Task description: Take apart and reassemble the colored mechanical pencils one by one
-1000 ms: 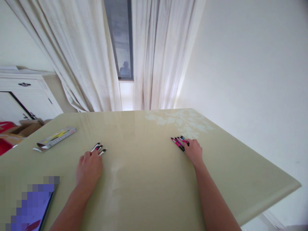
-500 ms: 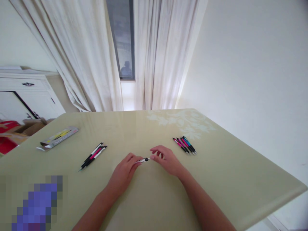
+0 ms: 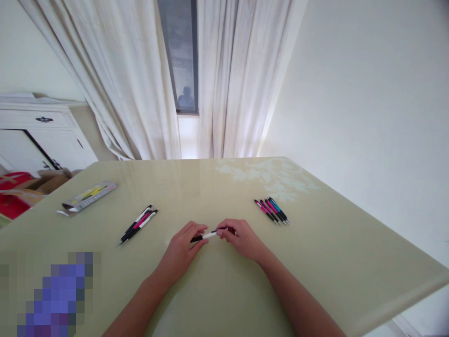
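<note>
A white and black ballpoint pen lies crosswise between my two hands, low over the table. My right hand is closed on its right end, thumb and fingers pinching it. Around the black grip end, my left hand has its thumb and fingers parted; the thumb is close under the pen, and whether it touches I cannot tell. Left of my hands lies a small bunch of white, black and pink pens. To the right, several pink, purple and blue pens lie side by side.
An open grey and yellow pen box rests at the table's left. A blurred blue-purple patch covers the near left corner. The pale green table has its right edge by a white wall. Curtains and a cabinet stand behind.
My right hand has moved onto the pen's right end and closed on it. My left fingers have spread apart, and more of the pen shows. The view has shifted slightly.
</note>
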A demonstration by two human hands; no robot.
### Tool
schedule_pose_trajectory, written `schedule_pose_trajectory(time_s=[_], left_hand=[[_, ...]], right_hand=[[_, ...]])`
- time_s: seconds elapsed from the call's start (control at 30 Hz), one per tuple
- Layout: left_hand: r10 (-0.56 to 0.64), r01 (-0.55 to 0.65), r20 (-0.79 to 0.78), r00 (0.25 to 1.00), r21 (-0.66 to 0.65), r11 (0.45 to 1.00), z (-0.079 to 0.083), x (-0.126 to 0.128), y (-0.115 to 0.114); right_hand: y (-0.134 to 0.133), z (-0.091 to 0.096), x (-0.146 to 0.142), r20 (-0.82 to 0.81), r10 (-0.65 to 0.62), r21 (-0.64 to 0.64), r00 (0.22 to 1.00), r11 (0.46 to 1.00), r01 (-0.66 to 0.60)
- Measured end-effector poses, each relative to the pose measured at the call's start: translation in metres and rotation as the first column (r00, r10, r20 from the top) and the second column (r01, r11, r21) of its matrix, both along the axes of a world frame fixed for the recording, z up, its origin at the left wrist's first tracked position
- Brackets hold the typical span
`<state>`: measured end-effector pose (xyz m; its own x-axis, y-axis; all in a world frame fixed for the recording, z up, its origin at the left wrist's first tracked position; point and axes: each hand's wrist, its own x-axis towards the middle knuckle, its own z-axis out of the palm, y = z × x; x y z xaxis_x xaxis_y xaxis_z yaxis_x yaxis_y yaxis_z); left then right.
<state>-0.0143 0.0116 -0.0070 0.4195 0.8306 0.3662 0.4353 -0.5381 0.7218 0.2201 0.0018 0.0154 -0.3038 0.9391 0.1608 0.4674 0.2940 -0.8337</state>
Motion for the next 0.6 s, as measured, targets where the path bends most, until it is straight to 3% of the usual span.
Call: schedule_pose_trajectory(time_s=[0.13,0.33,0.6], left_hand=[[0.040,-0.041,0.007,0.999,0.053,0.998,0.0018,-0.0043,0.0027],[0.031,-0.040,0.067,0.997,0.139,0.989,0.0020,-0.0047,0.0029],[0.045,-0.056,0.056,0.997,0.210,0.976,-0.0004,-0.0081,0.0047]], right_hand=[[0.0038,-0.0034,0.0050,-0.076,-0.072,-0.075,0.995,0.995,0.066],[0.0027,-0.0009,0.0047,-0.061,0.004,-0.103,0.998,0.995,-0.011],[0.0051,-0.0015,0.0077,-0.047,0.009,-0.123,0.999,0.992,-0.014]])
